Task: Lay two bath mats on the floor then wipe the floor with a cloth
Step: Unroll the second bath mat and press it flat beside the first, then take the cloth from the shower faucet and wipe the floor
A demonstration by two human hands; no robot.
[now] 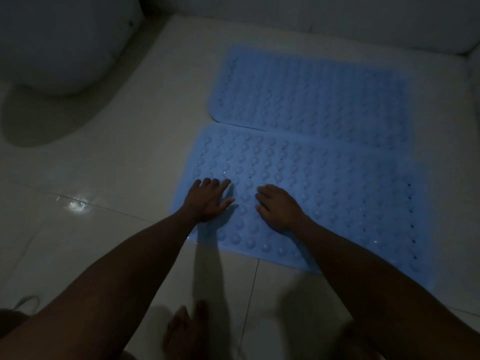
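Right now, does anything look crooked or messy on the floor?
Nothing is spilled. The near mat and far mat don't line up: the near one sticks out further left, and their edges seem to overlap slightly. A shiny patch on the floor could be wet.

Two light-blue rubber bath mats with raised bumps and small holes lie on the floor: a near mat [324, 193] and a far mat [311, 100]. Two bare hands show, the left hand [207, 201] and the right hand [278, 206]. One white ceramic toilet bowl [59, 42] and one bare foot [187, 331] are also visible.
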